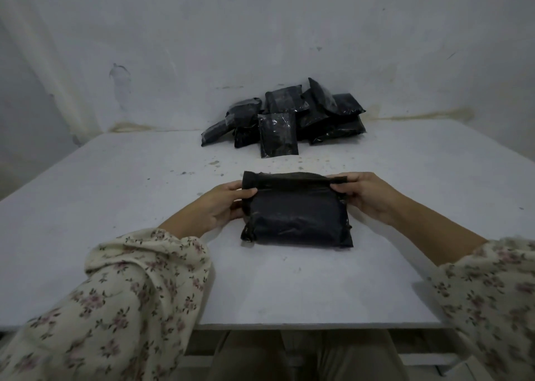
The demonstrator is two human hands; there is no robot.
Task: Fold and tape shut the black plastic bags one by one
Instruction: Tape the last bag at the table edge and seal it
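Scuffed white wall (pixel 202 47) at the back, pale worktop (pixel 115 207) in front, dotted with dark specks (pixel 214 163). Front and centre lies the black plastic bag (pixel 295 215), stuffed full and flat on the worktop. The left hand (pixel 223 204) pinches the bag's left edge, thumb on top. The right hand (pixel 362 195) pinches the right end of the top flap (pixel 289 182), which is rolled over toward the person. So the fold is under way, I'd say, but the sealing is left to do: no tape shows on this bag, and no roll or dispenser is in view.

Beyond the bag, against the wall, sits a pile of black bags (pixel 283 117), glossy, and several seem to carry a clear strip that catches the light. Those are probably the finished ones, though I can't be sure. On either side of the bag, floral sleeves (pixel 130 294) come in.

Writing? None I can read: no brand or label on the bag, the pile or the worktop.
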